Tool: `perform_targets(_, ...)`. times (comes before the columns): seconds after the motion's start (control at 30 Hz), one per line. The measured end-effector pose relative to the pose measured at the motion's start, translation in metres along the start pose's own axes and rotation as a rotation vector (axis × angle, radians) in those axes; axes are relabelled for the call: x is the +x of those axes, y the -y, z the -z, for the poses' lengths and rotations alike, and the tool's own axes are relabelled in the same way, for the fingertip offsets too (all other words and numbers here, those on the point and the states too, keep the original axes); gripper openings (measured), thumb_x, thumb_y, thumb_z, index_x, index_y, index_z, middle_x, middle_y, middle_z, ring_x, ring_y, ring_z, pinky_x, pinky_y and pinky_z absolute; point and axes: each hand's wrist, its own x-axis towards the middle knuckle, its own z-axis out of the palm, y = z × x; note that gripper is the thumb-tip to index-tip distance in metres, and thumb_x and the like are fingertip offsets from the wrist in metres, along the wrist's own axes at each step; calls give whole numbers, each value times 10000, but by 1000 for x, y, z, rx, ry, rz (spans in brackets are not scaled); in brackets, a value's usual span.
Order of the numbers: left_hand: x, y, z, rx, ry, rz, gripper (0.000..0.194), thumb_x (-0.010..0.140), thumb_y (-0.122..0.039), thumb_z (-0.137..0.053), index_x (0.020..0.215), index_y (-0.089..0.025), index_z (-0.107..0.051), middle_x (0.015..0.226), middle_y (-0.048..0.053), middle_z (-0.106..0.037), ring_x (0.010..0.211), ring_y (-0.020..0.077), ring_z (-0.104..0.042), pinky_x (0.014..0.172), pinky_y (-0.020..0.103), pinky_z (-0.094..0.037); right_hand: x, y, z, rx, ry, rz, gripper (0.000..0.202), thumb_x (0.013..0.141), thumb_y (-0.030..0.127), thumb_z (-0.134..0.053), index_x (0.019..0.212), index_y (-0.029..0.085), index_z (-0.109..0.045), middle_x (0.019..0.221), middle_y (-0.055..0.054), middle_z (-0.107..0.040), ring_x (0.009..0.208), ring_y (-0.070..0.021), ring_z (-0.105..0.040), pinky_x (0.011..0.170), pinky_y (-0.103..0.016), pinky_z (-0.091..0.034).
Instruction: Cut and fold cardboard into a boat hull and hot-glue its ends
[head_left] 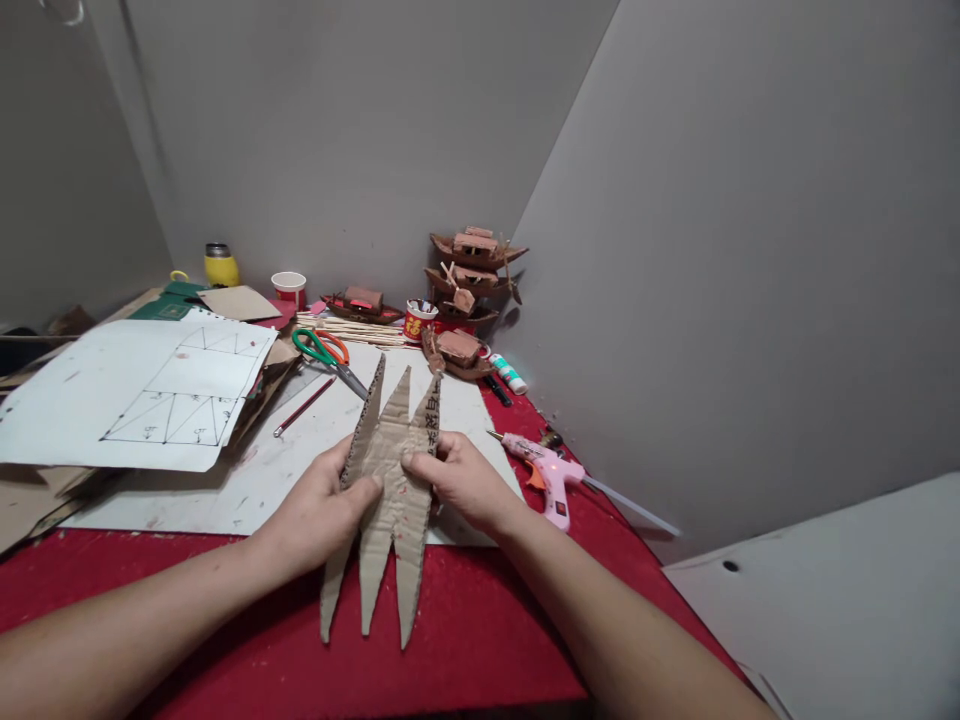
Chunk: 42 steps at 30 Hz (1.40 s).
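A cut piece of corrugated cardboard (pixel 390 470) is held up over the near part of the table, its long points reaching up and down. Creases run across its middle, and its left and right parts look bent. My left hand (pixel 319 505) grips the left side, thumb on the front face. On the right side, my right hand (pixel 461 478) pinches it with the thumb across the front. The fingers behind the cardboard are mostly hidden. Beneath lies a large white sheet (pixel 247 500), with a dark red pencil (pixel 304 407) and green-and-orange-handled scissors (pixel 330 360) on it.
A pink glue gun (pixel 551 478) lies at the right edge of the red table (pixel 487 630). Brown model boats (pixel 472 280) are stacked at the back. To the left, a paper with line drawings (pixel 172 400) rests on cardboard. Thin wooden sticks (pixel 360 330) lie behind the scissors.
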Motion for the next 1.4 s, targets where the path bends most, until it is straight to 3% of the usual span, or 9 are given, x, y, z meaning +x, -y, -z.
perform_targets(0.13, 3, 4, 2, 17, -18, 24, 348, 881, -316, -488, 1152, -120, -584, 1062, 81, -705, 832, 208, -661, 747, 303, -517, -2, 1, -1, -22, -3, 51, 84, 651, 208, -583, 695, 149, -623, 616, 26, -600, 532, -102, -515, 539, -214, -436)
perform_targets(0.43, 1, 3, 3, 19, 6, 40, 318, 854, -300, -525, 1111, -138, -621, 925, 49, -732, 755, 192, -656, 698, 287, -518, -4, 1, -1, -31, -5, 60, 181, 714, 252, -569, 809, 144, -678, 699, -10, -671, 666, -168, -611, 670, -278, -497)
perform_targets(0.57, 2, 0, 1, 0, 13, 44, 289, 817, -302, -567, 1015, -115, -663, 855, 50, -731, 759, 201, -655, 710, 290, -520, -5, -1, -2, -49, 49, 62, 181, 727, 230, -542, 815, 146, -677, 709, 2, -656, 645, -149, -590, 649, -257, -482)
perform_targets(0.73, 2, -1, 4, 93, -83, -31, 246, 817, -304, -577, 950, -122, -676, 848, 43, -716, 766, 179, -621, 689, 255, -496, -8, -5, -9, -57, 145, 26, 129, 732, 199, -516, 734, 143, -631, 643, 22, -590, 584, -111, -517, 558, -211, -427)
perform_targets(0.87, 2, -2, 5, 120, -76, -52, 209, 816, -279, -566, 895, -124, -681, 793, 27, -690, 729, 162, -595, 658, 239, -482, -9, -8, -9, -81, 155, -1, 111, 751, 203, -518, 708, 144, -602, 617, 34, -539, 560, -99, -486, 531, -201, -393)
perform_targets(1.17, 2, -6, 3, 146, -60, -61, 218, 819, -290, -566, 906, -126, -679, 796, 26, -681, 754, 172, -599, 656, 237, -475, -8, 0, -7, -84, 139, 18, 176, 773, 267, -573, 847, 139, -668, 705, 12, -600, 639, -128, -540, 656, -247, -440)
perform_targets(1.4, 2, -7, 3, 188, -55, -48, 189, 786, -248, -561, 840, -123, -692, 755, 23, -692, 721, 177, -601, 661, 249, -470, -11, -3, -9, -191, 121, 19, 135, 750, 271, -557, 689, 151, -562, 627, 22, -507, 571, -109, -447, 583, -232, -400)
